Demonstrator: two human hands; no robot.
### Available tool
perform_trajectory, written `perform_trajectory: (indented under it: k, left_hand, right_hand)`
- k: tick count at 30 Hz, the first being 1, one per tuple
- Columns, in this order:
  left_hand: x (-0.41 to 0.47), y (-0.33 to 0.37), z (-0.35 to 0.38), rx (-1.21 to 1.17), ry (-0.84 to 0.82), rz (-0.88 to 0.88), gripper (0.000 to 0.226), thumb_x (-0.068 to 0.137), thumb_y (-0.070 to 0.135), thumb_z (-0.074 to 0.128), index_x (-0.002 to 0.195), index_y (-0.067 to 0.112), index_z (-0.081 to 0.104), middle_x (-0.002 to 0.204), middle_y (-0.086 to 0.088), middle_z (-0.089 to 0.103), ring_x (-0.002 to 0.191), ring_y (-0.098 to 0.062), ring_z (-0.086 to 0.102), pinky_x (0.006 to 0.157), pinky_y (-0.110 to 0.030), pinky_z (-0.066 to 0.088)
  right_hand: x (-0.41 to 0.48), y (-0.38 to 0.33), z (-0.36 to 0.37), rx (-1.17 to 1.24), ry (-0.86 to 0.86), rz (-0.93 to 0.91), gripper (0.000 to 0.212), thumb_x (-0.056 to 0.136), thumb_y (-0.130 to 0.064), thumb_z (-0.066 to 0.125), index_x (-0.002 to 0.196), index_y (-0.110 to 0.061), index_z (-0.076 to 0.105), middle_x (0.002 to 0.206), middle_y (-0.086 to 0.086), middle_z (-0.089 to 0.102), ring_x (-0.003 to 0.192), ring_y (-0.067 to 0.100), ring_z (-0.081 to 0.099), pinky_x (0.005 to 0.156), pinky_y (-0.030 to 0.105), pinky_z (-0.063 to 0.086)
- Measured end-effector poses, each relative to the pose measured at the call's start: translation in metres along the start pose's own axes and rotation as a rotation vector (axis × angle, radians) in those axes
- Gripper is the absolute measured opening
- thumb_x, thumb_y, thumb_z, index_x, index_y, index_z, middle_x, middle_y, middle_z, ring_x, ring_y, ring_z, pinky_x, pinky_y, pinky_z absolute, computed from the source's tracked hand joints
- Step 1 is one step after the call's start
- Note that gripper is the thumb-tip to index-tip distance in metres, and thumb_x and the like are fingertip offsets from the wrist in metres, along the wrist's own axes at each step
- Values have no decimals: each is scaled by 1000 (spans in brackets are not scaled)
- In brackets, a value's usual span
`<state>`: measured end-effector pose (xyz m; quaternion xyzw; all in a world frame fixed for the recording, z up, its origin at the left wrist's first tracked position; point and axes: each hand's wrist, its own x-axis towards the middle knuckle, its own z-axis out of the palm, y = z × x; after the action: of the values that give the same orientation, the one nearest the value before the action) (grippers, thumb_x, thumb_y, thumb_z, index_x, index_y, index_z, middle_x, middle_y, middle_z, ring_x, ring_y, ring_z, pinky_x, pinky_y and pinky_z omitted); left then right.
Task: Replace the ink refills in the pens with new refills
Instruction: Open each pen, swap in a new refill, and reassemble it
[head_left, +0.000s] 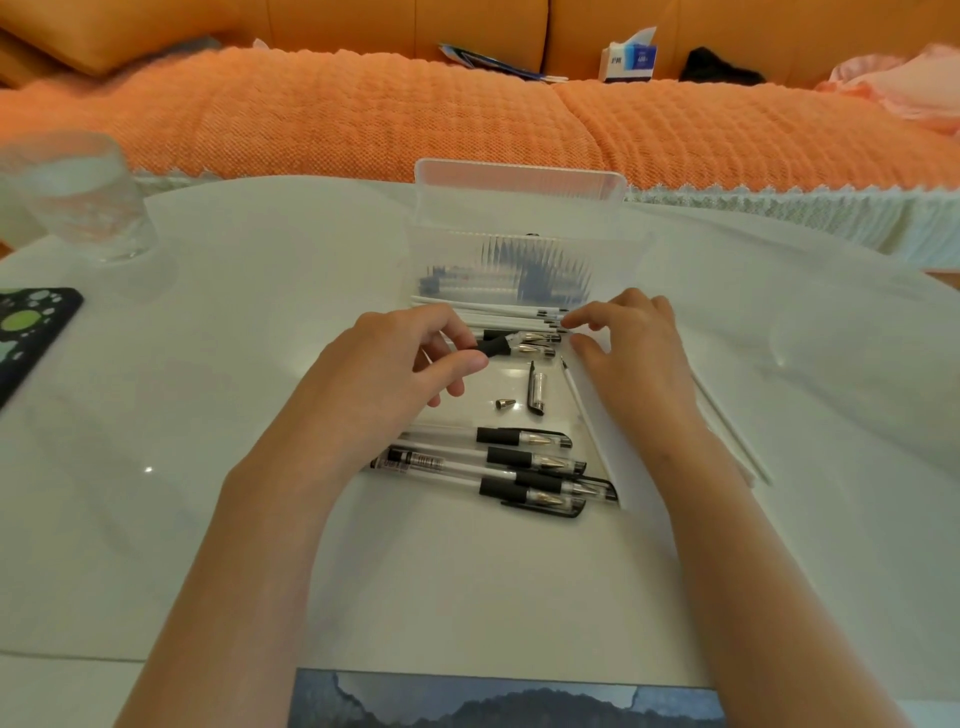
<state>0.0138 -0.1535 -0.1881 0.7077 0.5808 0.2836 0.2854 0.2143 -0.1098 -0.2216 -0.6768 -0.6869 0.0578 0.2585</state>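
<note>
Left hand: we see the left hand (395, 358) with thumb and curled fingers clasping an open pen (496, 345) by its black grip, whose end pokes out past the fingertips toward the other hand
Right hand: the right hand (634, 343) has its fingers bent, with forefinger and thumb tips at the ends of the refills; we cannot tell whether they pinch one or only touch it
New refills: a row of white refills (493, 313) lies just beyond the left fingertips, dark tips reaching the right forefinger
Loose refill: a single refill (571, 387) lies beside the right thumb and runs back along the palm toward the wrist
Pen parts: a loose cap (535, 389) and a small metal tip cone (504, 404) lie on our side of the fingertips, between the two hands
Nearby pens: capped pens (537, 338) lie right behind the held grip, between the two sets of fingertips
Pen pile: we count four more pens (519, 467) heaped between the wrists, well apart from any finger
Box: a clear plastic box (519, 176) stands open beyond both hands' fingertips; dark shapes show through its ribbed wall, too blurred to name
Table: the white table (260, 364) bears it all
Off to the side: a glass (78, 197) stands far out past the left fingers
</note>
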Motion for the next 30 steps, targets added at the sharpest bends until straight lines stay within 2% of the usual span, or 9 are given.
perform_trajectory:
  k: [9,13,18,22,26,28,30]
  left_hand:
    - [0,-1,0,-11,8,3,6,87,38,61,86,32,62,72,14,68,64,-5,62,69,-28,51]
    - [1,-2,0,-11,6,3,6,87,38,61,87,32,62,72,13,68,65,-6,62,70,-30,52]
    - [0,-1,-1,-17,12,-2,6,88,37,60,88,31,61,74,13,68,67,-7,62,68,-27,50]
    - [1,-3,-2,-40,46,-18,6,92,34,55,89,31,58,75,12,67,70,-6,62,72,-29,50]
    - [3,-7,-6,-76,94,-40,6,97,26,47,96,25,54,78,9,66,75,-8,61,81,-38,52]
    - [4,-9,-8,-95,119,-45,7,98,24,45,99,24,52,79,8,67,77,-9,61,83,-41,51]
    - [4,-9,-10,-105,139,-52,7,98,23,45,100,22,51,80,7,67,78,-10,62,84,-43,51]
  right_hand:
    - [0,0,2,39,34,-11,15,89,-20,61,102,-17,69,99,1,58,103,18,43,82,26,34]
    - [1,2,3,61,29,-9,10,88,-21,62,94,-15,69,90,-5,52,94,12,36,77,20,27]
    - [1,3,3,71,15,-23,8,89,-17,62,90,-13,68,89,-4,52,92,12,34,71,16,21]
    - [0,3,-3,166,33,18,9,92,-11,56,85,-15,61,83,-5,55,88,12,42,64,19,26]
    - [-4,4,-18,365,39,40,10,93,-8,54,88,-15,60,87,5,61,77,7,52,63,10,36]
    - [-8,2,-25,450,27,23,10,91,-7,55,87,-13,61,80,2,63,68,-2,50,61,6,37]
    - [-11,1,-29,493,21,11,11,91,-7,56,86,-16,61,77,-3,63,65,-2,49,61,7,38]
